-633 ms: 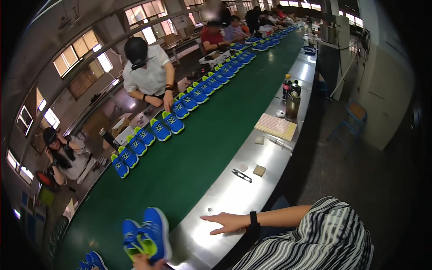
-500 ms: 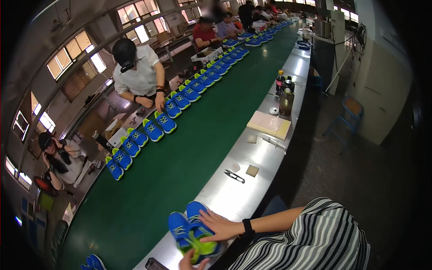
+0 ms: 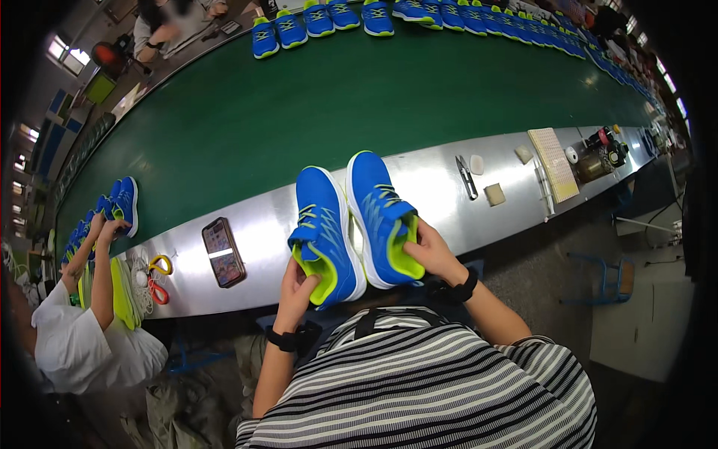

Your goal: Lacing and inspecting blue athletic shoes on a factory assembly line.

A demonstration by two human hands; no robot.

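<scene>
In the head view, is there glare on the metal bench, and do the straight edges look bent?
Head view: soft glare on the metal bench beside the right shoe; the belt edge curves strongly from fisheye distortion; corners are black from vignetting; the left hand and right hand are sharp, the left shoe too; far shoes look small and less crisp.

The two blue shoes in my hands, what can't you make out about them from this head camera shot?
- Left shoe: heel and sole hidden by the left hand cupping it from below.
- Right shoe: heel hidden behind the right hand, thumb inside the collar.
- Both soles face away from the camera.
- Lace detail is too small to tell.
</scene>
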